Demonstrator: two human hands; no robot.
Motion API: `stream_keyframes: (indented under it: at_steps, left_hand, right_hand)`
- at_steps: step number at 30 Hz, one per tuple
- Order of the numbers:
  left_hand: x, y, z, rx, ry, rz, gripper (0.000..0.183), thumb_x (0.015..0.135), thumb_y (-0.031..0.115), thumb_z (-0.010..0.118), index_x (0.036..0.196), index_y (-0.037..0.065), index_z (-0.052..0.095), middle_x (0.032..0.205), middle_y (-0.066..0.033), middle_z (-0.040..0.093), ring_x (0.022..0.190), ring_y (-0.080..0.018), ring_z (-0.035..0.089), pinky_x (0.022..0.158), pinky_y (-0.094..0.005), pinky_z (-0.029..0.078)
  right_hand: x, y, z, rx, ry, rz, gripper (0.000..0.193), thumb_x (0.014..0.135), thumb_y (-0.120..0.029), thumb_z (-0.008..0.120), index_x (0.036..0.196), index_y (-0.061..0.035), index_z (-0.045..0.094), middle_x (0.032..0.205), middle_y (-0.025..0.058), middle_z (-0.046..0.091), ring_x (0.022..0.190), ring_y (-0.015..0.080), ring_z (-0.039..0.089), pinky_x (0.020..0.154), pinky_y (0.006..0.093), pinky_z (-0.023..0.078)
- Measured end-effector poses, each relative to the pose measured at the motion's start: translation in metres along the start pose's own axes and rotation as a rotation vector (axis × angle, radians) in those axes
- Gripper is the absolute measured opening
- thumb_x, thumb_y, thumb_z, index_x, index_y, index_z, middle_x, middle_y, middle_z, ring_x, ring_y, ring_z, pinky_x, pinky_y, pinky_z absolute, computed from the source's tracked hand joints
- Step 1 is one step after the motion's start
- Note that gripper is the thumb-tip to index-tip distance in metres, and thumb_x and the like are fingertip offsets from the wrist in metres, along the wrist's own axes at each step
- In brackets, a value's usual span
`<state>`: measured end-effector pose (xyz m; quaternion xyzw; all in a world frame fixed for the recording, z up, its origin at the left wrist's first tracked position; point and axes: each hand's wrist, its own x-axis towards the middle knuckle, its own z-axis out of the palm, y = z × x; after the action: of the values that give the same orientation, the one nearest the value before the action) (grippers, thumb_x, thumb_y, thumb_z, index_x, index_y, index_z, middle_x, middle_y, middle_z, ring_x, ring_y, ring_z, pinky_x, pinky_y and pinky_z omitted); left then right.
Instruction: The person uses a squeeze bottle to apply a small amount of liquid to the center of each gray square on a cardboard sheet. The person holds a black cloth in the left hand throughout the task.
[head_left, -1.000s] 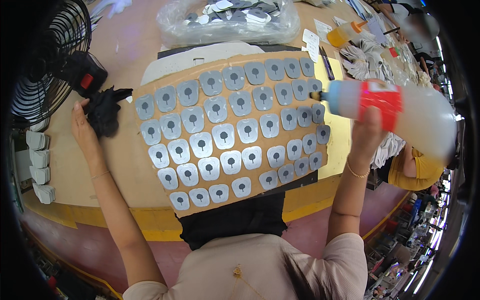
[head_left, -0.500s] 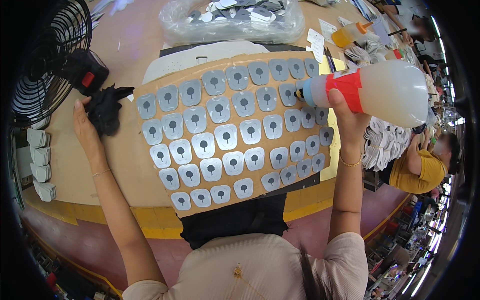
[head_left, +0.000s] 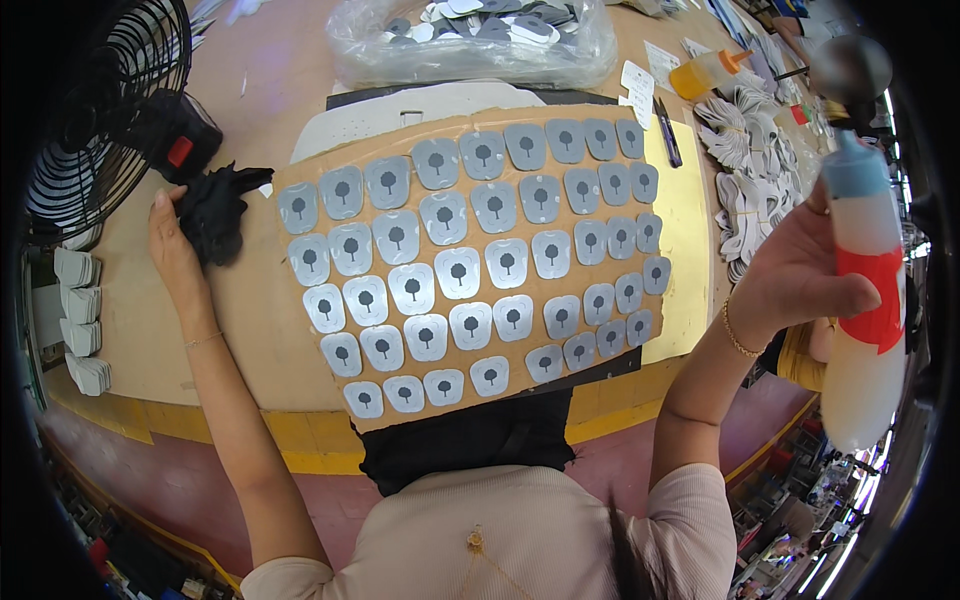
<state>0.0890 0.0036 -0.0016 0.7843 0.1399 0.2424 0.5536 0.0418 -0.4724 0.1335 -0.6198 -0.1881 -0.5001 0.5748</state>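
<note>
I count forty-four grey patches (head_left: 506,263), each with a dark tree motif, on one sheet of cardboard (head_left: 516,370) that overhangs the near edge of the bench (head_left: 150,340): four rows of nine, and a nearest row of eight. Toward the left edge I make out four stacks of pale pieces (head_left: 83,300) clear of one black fan (head_left: 170,125).

At the far side, one clear plastic bag (head_left: 470,68) holds a heap of loose grey and white pieces. Toward the far right, one small orange-tipped bottle (head_left: 705,74) contains amber liquid.

My right hand (head_left: 800,280) is wrapped around the red-banded squeeze bottle (head_left: 868,300), held nozzle up, right of the cardboard. My left hand (head_left: 175,250) lies beside a black cloth (head_left: 212,220) near the left edge; I cannot tell whether it grips it.
</note>
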Motion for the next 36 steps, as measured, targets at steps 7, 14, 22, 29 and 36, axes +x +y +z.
stream_keyframes:
  at_steps: [7, 14, 22, 29, 36]
  left_hand:
    - [0.001, -0.001, -0.003, -0.003, -0.014, 0.010, 0.040, 0.090, 0.034, 0.040, 0.092, -0.003, 0.056, 0.091, -0.0075, 0.055, 0.086, -0.0138, 0.050, 0.081, -0.0243, 0.038]
    - [-0.002, 0.005, -0.001, -0.005, -0.007, 0.004, 0.040, 0.090, 0.033, 0.040, 0.093, -0.003, 0.057, 0.093, -0.0064, 0.054, 0.087, -0.0133, 0.048, 0.081, -0.0242, 0.037]
    - [0.000, 0.001, -0.003, 0.015, -0.014, 0.022, 0.040, 0.089, 0.034, 0.041, 0.093, -0.003, 0.056, 0.093, -0.0066, 0.054, 0.086, -0.0129, 0.048, 0.080, -0.0239, 0.037]
    - [-0.003, 0.008, -0.001, 0.033, -0.004, 0.008, 0.041, 0.089, 0.034, 0.041, 0.093, -0.003, 0.057, 0.091, -0.0067, 0.054, 0.086, -0.0130, 0.048, 0.080, -0.0242, 0.037]
    - [0.000, 0.002, -0.003, 0.017, -0.027, 0.025, 0.041, 0.089, 0.035, 0.040, 0.092, -0.003, 0.057, 0.091, -0.0064, 0.054, 0.086, -0.0131, 0.048, 0.080, -0.0242, 0.037]
  right_hand:
    - [-0.042, 0.012, 0.015, -0.312, -0.286, 0.320, 0.041, 0.069, -0.016, 0.070, 0.101, 0.0001, 0.051, 0.092, 0.0080, 0.057, 0.079, 0.0142, 0.057, 0.071, 0.0253, 0.047]
    - [-0.048, 0.020, 0.028, -0.470, -0.427, 0.397, 0.041, 0.066, -0.021, 0.074, 0.095, 0.0000, 0.054, 0.084, 0.0066, 0.059, 0.072, 0.0135, 0.058, 0.064, 0.0247, 0.049]
    - [-0.053, 0.024, 0.026, -0.526, -0.431, 0.296, 0.043, 0.068, -0.018, 0.072, 0.101, -0.0001, 0.051, 0.091, 0.0069, 0.057, 0.080, 0.0137, 0.056, 0.071, 0.0267, 0.048]
    - [-0.026, 0.010, 0.016, 0.141, 0.074, 0.355, 0.071, 0.071, -0.055, 0.056, 0.114, -0.0001, 0.041, 0.107, 0.0160, 0.052, 0.101, 0.0299, 0.052, 0.086, 0.0407, 0.044]
    - [-0.042, -0.004, 0.015, -0.080, -0.208, 0.427, 0.067, 0.072, -0.046, 0.060, 0.112, 0.0017, 0.037, 0.108, 0.0180, 0.048, 0.090, 0.0363, 0.056, 0.079, 0.0438, 0.049]
